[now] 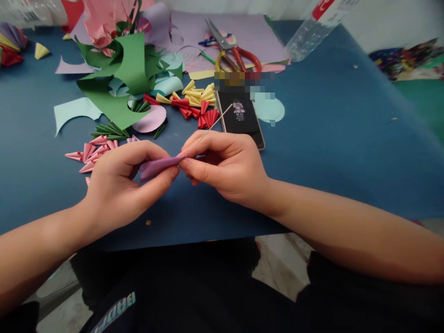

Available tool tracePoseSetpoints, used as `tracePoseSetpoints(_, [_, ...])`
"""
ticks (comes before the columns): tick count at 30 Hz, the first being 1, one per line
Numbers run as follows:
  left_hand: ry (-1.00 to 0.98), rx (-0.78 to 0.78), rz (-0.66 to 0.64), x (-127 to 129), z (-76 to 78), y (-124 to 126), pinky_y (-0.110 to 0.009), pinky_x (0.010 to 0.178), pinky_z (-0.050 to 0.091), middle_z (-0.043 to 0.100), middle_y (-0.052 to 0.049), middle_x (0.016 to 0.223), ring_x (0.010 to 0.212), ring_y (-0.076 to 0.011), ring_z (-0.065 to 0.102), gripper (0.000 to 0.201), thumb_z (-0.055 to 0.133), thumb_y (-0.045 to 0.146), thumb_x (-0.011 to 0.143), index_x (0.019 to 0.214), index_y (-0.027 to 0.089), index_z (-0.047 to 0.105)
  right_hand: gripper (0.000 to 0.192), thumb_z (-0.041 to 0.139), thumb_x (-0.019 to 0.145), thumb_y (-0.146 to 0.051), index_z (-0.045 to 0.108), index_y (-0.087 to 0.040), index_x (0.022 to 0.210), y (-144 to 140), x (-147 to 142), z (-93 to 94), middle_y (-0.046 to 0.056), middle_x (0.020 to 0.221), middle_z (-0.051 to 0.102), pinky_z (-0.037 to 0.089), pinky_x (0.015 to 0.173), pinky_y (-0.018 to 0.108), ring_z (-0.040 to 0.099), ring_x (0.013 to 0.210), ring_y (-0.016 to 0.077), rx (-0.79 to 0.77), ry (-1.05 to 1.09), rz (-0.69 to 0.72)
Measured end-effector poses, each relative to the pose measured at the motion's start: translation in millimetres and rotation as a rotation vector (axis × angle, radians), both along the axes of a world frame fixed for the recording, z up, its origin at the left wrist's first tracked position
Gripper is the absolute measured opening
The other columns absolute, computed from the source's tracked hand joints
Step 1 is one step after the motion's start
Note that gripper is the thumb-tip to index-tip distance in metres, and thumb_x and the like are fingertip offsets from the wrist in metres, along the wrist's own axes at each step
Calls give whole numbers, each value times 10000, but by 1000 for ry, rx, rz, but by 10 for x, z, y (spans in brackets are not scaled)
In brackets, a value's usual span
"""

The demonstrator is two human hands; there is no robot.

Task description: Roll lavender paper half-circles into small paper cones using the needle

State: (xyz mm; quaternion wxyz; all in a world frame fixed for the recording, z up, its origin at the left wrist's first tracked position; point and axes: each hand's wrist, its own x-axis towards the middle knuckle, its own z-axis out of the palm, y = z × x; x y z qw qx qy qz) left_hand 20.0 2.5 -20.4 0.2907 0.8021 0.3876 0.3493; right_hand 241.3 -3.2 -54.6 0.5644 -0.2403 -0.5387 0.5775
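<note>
Between both hands is a rolled purple paper cone (157, 167), its wide end to the left and its point to the right. My left hand (121, 178) is closed around the cone's body, thumb below and fingers above. The fingertips of my right hand (225, 169) pinch its narrow tip. A thin stick (218, 121) slants up and away from my right fingers, over the phone (241, 118); its lower end is hidden by the hand. Pink paper cones (93, 152) lie just beyond my left hand, beside dark green rolled ones (111, 131).
Yellow cones (201, 95) and red cones (208, 115) lie left of the phone. Green paper scraps (130, 64) pile up behind, with a lilac disc (150, 119). Scissors (229, 44) rest on purple sheets (249, 27). A clear bottle (308, 34) stands at the back right of the blue table (347, 138).
</note>
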Motion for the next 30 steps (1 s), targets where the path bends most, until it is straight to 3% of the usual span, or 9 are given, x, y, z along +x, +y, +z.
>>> tracePoseSetpoints(3, [-19,6,-11,-6,9,-17,-400,689,535,796,3,878,822,-229,741,31,762,287,993,963,294,764,176,1023,800,-99,887,-161,891,4,3,15,3,864,777,615,592,156,710,664,77,-14,-8,7])
tracePoseSetpoints(8, [8,13,73,-5,28,-60,-379,608,509,781,24,835,723,-198,703,37,801,313,985,966,301,772,188,1051,784,-143,891,-168,880,22,0,12,3,854,777,610,577,163,702,652,82,-23,-6,16])
tracePoseSetpoints(19, [-11,-117,59,-4,72,-1,-352,567,480,746,18,773,648,-179,636,85,832,314,924,904,269,763,209,1056,776,-150,903,-179,916,44,13,-43,22,891,795,603,557,186,714,666,101,22,-12,37])
tracePoseSetpoints(30, [-59,-233,73,10,85,29,-323,574,492,723,24,747,663,-182,629,126,859,314,853,840,265,743,174,1038,808,-177,899,-173,913,61,33,-52,46,904,808,601,638,230,739,776,136,66,-48,34])
